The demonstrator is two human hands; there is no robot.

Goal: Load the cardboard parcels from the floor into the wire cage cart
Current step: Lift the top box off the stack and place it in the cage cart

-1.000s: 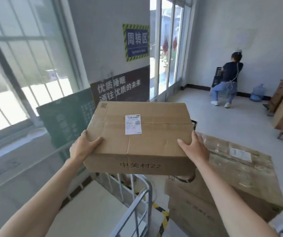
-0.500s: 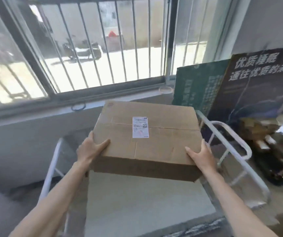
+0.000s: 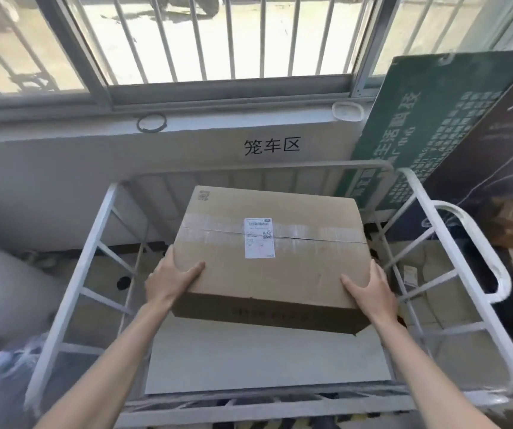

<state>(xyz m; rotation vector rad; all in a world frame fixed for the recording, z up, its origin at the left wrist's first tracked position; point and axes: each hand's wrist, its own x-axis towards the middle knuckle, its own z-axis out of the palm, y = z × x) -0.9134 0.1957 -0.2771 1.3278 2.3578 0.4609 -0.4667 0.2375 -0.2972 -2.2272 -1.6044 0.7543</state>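
Under a barred window (image 3: 218, 38), the wire cage cart (image 3: 453, 261) stands open-topped. Left hand (image 3: 168, 278) and right hand (image 3: 373, 294) clamp the parcel (image 3: 267, 258), long axis crosswise, directly above the cart's floor.

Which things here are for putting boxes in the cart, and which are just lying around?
For the job:
box
cart
left hand
right hand

Just lying around:
green sign
dark sign
ring on the sill
white dish on the sill
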